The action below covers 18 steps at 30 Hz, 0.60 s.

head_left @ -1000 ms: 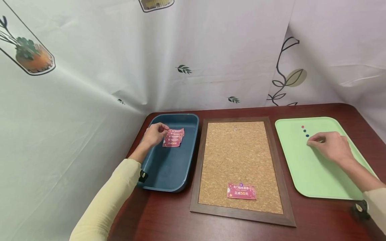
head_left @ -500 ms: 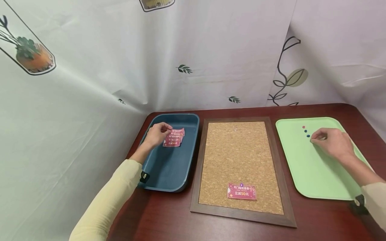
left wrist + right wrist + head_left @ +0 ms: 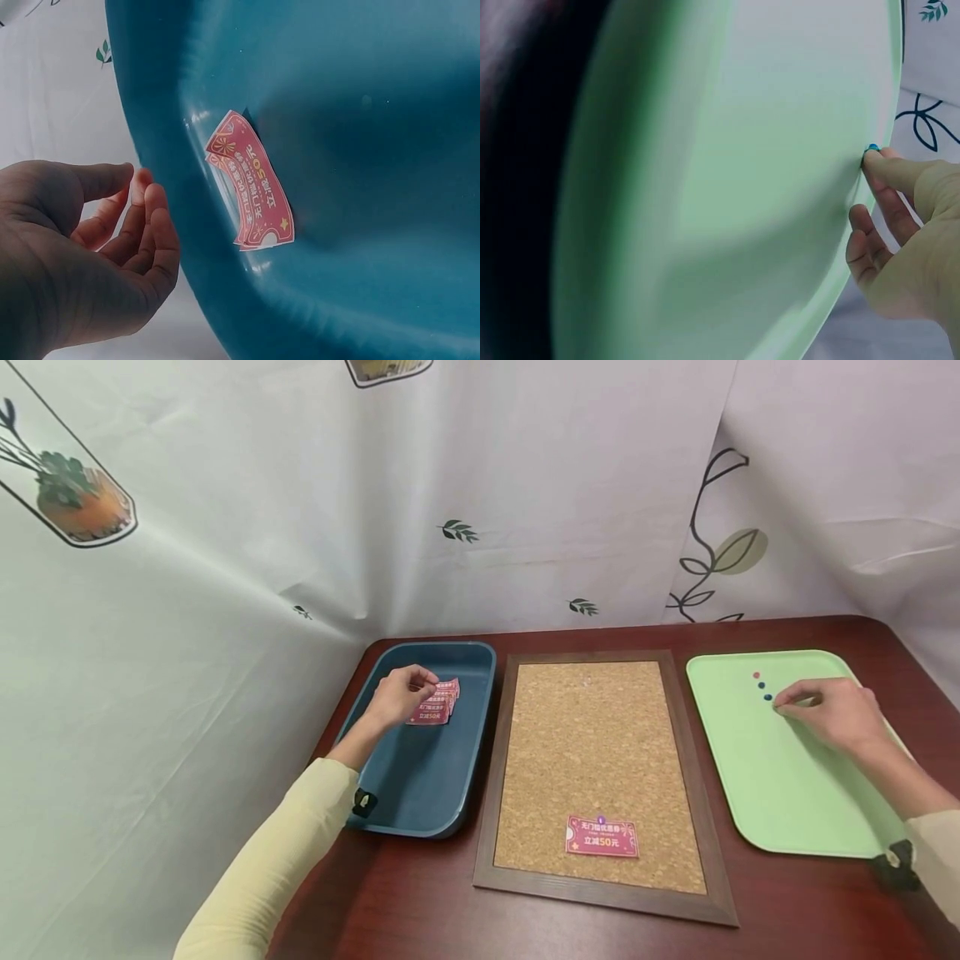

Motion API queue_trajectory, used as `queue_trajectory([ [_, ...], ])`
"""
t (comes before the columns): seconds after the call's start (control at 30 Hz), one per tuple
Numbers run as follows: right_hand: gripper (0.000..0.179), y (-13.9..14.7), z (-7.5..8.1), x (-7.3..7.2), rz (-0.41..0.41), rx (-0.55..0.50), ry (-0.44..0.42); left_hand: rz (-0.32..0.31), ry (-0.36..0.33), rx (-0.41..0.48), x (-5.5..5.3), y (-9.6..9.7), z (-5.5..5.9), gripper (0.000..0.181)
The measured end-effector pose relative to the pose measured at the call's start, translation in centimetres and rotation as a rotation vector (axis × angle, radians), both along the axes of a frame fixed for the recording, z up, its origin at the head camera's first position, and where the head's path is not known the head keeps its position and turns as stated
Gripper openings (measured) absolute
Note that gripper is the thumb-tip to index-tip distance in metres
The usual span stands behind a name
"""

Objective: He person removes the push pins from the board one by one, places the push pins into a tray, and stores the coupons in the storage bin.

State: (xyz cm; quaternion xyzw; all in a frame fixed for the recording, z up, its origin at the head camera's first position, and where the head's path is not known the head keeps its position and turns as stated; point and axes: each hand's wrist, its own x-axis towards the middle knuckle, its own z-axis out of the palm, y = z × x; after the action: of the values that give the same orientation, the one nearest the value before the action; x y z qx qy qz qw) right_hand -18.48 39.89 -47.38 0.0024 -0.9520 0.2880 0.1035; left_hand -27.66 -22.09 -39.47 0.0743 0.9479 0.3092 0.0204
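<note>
My left hand (image 3: 405, 695) hovers over several overlapping pink coupons (image 3: 430, 713) in the blue tray (image 3: 420, 793). In the left wrist view, its fingers (image 3: 161, 225) are loosely curved, thumb near the index, with nothing visible between them; the coupons (image 3: 259, 195) lie apart from it. At the green tray (image 3: 795, 802), my right hand (image 3: 836, 717) pinches a small dark pushpin, mostly hidden by thumb and index. Beyond those fingertips are two blue pushpins (image 3: 768, 697) and a red one (image 3: 757, 676). In the right wrist view, blue shows at the fingertips of the hand (image 3: 904, 225).
Between the trays lies a framed cork board (image 3: 592, 743), with one pink coupon (image 3: 602, 839) near its lower edge under a purple pushpin (image 3: 601, 819). All stand on a dark red table (image 3: 420, 893). A printed white curtain (image 3: 525, 510) hangs behind and at the left.
My left hand has moved right, further over the coupons. The right hand has shifted slightly right, its thumb and index still together by the pushpins. Board and trays stay put.
</note>
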Motion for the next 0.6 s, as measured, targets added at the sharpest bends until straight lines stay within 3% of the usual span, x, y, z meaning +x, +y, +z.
queue_trajectory([
  [0.23, 0.011, 0.51, 0.12, 0.2, -0.038, 0.042, -0.045, -0.009, 0.0, 0.002, 0.06, 0.1, -0.01, 0.018],
  [0.6, 0.016, 0.49, 0.23, 0.22, -0.041, 0.017, -0.038, -0.028, 0.01, 0.009, 0.1, 0.24, 0.08, 0.018],
])
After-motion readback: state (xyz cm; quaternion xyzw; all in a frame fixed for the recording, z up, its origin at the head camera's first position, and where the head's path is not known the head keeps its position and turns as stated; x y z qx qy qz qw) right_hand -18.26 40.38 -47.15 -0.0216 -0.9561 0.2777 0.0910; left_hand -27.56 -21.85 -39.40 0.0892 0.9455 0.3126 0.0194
